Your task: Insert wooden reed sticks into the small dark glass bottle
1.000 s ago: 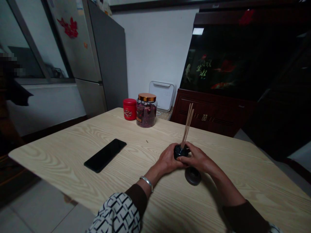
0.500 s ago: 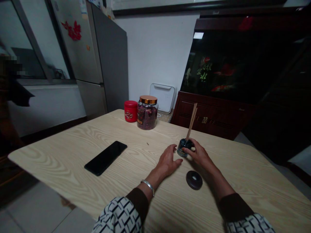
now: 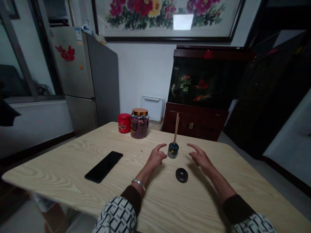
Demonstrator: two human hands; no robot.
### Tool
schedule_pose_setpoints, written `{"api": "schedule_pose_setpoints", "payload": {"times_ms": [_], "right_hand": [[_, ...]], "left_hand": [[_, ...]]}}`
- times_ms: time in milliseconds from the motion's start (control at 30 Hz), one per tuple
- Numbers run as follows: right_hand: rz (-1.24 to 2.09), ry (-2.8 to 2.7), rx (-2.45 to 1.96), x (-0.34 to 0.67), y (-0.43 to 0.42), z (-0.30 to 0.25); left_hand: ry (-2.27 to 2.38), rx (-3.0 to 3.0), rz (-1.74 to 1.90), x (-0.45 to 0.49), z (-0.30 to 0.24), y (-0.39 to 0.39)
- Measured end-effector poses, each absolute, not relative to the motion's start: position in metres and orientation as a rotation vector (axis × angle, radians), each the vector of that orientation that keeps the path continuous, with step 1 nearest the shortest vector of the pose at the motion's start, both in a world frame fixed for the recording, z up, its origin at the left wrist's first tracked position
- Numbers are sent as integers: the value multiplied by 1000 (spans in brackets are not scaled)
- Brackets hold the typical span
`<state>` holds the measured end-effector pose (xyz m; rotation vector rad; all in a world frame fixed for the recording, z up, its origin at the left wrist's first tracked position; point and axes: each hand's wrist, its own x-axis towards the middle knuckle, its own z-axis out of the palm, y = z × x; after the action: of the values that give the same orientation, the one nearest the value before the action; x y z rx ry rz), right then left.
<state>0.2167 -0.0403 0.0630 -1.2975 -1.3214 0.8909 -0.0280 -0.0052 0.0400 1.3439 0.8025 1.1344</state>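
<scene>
A dark glass reed diffuser bottle (image 3: 173,150) stands upright on the wooden table, with several thin reed sticks (image 3: 176,128) rising from its neck. Just left of the bottle is my left hand (image 3: 155,156), index finger and thumb apart, holding nothing; a silver bangle circles its wrist. To the bottle's right my right hand (image 3: 200,158) hovers with its fingers spread and nothing in them, a clear gap from the glass. Between my forearms a round dark lid with a hole in its centre (image 3: 181,175) lies flat, nearer to me than the bottle.
A black phone (image 3: 104,167) lies on the left of the table (image 3: 116,204). Farther back stand a red canister (image 3: 124,123) and a copper-lidded jar of dried flowers (image 3: 139,127). Beyond the table are a fridge (image 3: 104,84) and a fish tank (image 3: 206,81).
My right hand has let go of the diffuser bottle and moved away to the right. My left hand stays beside it. The head view has tilted up and turned slightly right.
</scene>
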Motion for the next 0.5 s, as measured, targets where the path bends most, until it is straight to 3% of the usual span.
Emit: {"api": "schedule_pose_setpoints", "payload": {"times_ms": [267, 367, 500], "right_hand": [[1147, -1356, -476, 208, -79, 254], [1166, -1332, -279, 202, -88, 269], [1236, -1249, -91, 192, -87, 231]], "left_hand": [[-71, 1143, 1211, -49, 220, -28], [-263, 1094, 1226, -49, 240, -40], [-342, 952, 1247, -38, 204, -47]]}}
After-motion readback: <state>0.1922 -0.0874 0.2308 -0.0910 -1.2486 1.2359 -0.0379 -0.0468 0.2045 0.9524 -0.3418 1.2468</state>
